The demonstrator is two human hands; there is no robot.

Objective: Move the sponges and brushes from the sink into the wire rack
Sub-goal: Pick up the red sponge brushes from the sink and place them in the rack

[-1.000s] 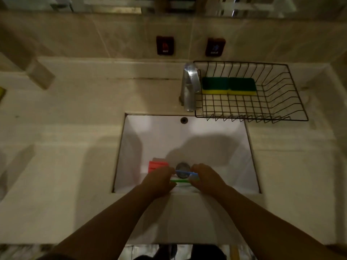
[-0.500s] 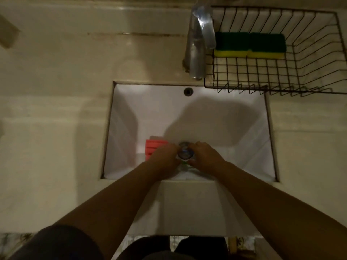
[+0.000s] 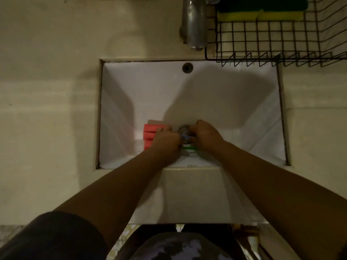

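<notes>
A beige stone counter (image 3: pixel 47 109) was seen; a white sink (image 3: pixel 216 87) was set into it, and a wire rack (image 3: pixel 281 44) rested on it beside a metal tap (image 3: pixel 193 25).

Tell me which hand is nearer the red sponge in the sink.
Left. The left hand overlaps the red sponge's right edge, seemingly touching it. The right hand is further right, beyond the drain.
</notes>
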